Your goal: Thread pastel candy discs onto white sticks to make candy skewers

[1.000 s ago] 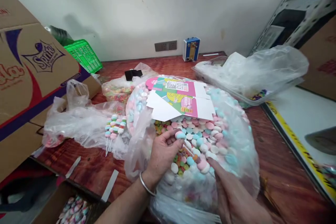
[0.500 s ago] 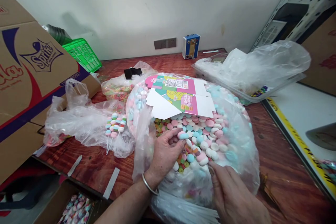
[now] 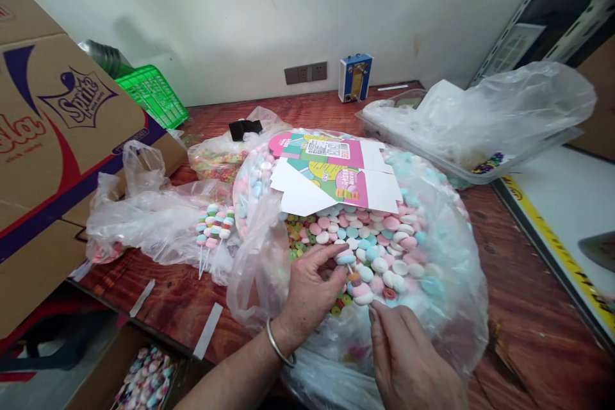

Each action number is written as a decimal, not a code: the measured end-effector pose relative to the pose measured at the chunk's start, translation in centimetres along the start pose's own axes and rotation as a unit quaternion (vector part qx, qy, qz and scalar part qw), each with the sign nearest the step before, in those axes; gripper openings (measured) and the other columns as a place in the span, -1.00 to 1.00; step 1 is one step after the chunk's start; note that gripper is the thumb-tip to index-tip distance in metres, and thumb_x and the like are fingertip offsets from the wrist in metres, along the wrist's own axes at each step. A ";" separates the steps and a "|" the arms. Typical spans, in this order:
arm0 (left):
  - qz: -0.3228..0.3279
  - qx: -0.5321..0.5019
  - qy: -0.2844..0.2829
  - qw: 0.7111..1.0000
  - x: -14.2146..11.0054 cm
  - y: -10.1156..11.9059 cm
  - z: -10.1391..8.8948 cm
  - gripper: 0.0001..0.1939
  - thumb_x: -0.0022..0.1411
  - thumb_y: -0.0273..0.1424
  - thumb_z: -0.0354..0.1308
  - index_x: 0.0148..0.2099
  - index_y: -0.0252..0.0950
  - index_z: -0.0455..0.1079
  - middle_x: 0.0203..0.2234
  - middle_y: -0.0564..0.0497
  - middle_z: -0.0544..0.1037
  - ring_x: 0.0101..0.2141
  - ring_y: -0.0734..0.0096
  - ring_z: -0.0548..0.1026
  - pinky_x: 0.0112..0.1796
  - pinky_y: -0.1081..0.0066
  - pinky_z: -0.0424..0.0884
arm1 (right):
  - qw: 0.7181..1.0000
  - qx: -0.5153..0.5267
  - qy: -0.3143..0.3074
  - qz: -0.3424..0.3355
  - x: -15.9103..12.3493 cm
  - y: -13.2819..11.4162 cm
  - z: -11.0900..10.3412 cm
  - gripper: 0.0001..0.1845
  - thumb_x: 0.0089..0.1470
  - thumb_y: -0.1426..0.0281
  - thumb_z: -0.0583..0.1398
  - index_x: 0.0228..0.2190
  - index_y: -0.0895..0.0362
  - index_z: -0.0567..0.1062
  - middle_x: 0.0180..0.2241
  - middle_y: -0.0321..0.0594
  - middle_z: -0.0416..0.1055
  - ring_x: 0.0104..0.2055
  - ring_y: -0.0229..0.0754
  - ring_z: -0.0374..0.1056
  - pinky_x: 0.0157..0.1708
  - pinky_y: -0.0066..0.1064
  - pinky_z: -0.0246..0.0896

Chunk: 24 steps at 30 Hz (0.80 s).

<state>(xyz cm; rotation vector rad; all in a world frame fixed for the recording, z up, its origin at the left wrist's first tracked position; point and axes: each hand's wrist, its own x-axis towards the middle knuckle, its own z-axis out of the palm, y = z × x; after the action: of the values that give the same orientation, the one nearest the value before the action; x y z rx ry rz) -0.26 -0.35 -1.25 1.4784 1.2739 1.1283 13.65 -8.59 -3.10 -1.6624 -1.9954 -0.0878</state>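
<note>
A bracelet is on the wrist of my left hand [image 3: 314, 282], whose thumb and fingers pinch a pale blue and pink candy [image 3: 346, 258]. Just below it, the tip of a thin stick points up at that candy. Threaded on the stick is a short stack of candies [image 3: 361, 293], pink and white at the bottom with an orange ring above. My right hand [image 3: 408, 352] is closed at the lower end of this lollipop stick, most of which its fingers hide. Both hands are over an open plastic bag [image 3: 451, 314] of pastel candy tablets [image 3: 379, 264] and coloured gummy rings [image 3: 298, 230].
A flattened printed carton [image 3: 331, 170] lies on the candies. Finished candy sticks [image 3: 214, 225] rest on plastic at left, near a large cardboard box [image 3: 57, 109]. A clear tub [image 3: 538, 154] stands at right. Below left, an open box [image 3: 91, 371] holds more candies.
My left hand has brought the pinched candy down and right, to the stick's tip. My right hand and the stacked candies have shifted slightly left. The view has shifted a little.
</note>
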 end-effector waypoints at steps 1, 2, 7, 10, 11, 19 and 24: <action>0.006 0.001 -0.002 1.000 -0.1 0.0 -0.1 -0.63 0.10 -0.60 0.15 -0.05 -0.24 0.52 -0.21 -0.03 0.57 -0.27 0.45 0.53 -0.30 0.53 0.47 | 1.000 0.007 0.003 0.002 0.1 -0.1 0.3 -0.75 0.30 0.33 -0.06 -0.22 0.09 0.39 -0.41 -0.26 0.36 -0.49 -0.27 0.35 -0.60 -0.47 0.12; 0.018 0.008 -0.003 1.000 -0.2 0.0 -0.3 -0.62 0.09 -0.62 0.14 -0.05 -0.24 0.52 -0.21 -0.02 0.57 -0.27 0.45 0.53 -0.29 0.52 0.47 | 1.000 0.017 0.005 0.001 0.2 -0.2 0.6 -0.75 0.30 0.34 -0.06 -0.25 0.09 0.39 -0.41 -0.26 0.36 -0.49 -0.27 0.34 -0.59 -0.48 0.12; 0.118 0.084 0.039 0.989 -0.8 -0.4 -1.3 -0.55 0.08 -0.69 0.10 -0.01 -0.23 0.49 -0.20 -0.02 0.57 -0.18 0.42 0.50 -0.12 0.42 0.44 | 0.997 0.082 0.014 0.001 1.6 -1.2 1.5 -0.73 0.31 0.37 -0.08 -0.33 0.09 0.36 -0.45 -0.26 0.34 -0.47 -0.26 0.33 -0.50 -0.47 0.16; 0.137 0.118 0.042 0.983 -1.1 -1.1 -2.0 -0.56 0.12 -0.67 0.10 0.01 -0.22 0.48 -0.19 -0.03 0.57 -0.18 0.40 0.50 -0.13 0.40 0.44 | 0.993 0.114 0.031 0.008 2.8 -2.1 1.9 -0.70 0.32 0.37 -0.10 -0.35 0.11 0.37 -0.46 -0.25 0.33 -0.43 -0.25 0.35 -0.43 -0.47 0.19; 0.130 0.127 0.035 0.983 -1.2 -1.4 -2.3 -0.57 0.14 -0.65 0.10 0.02 -0.22 0.47 -0.20 -0.04 0.57 -0.20 0.40 0.50 -0.15 0.41 0.45 | 0.993 0.115 0.031 0.007 3.3 -2.3 2.0 -0.69 0.32 0.38 -0.10 -0.35 0.11 0.37 -0.46 -0.25 0.33 -0.42 -0.25 0.35 -0.43 -0.47 0.19; 0.121 0.327 0.099 0.932 0.3 -2.3 -6.7 -0.62 0.29 -0.57 -0.04 0.11 -0.27 0.36 -0.13 -0.11 0.52 -0.12 0.32 0.49 -0.09 0.36 0.41 | 0.999 0.000 -0.031 -0.017 7.0 -3.2 3.7 -0.72 0.23 0.49 -0.04 -0.46 0.10 0.37 -0.48 -0.25 0.35 -0.54 -0.25 0.28 -0.63 -0.43 -0.10; 0.130 0.421 0.091 0.893 1.9 -2.2 -7.8 -0.80 0.29 -0.52 0.04 -0.13 -0.28 0.47 -0.27 -0.06 0.52 -0.26 0.34 0.48 -0.21 0.40 0.39 | 0.992 -0.063 -0.107 -0.012 8.5 -3.5 3.9 -0.79 0.20 0.51 0.04 -0.44 0.12 0.40 -0.46 -0.25 0.36 -0.60 -0.27 0.25 -0.64 -0.42 -0.21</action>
<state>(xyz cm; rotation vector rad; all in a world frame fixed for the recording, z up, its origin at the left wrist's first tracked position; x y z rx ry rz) -8.21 2.17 -1.48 2.2664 1.8763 0.9212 8.16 -0.38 -1.71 -1.7920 -2.2094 -0.0450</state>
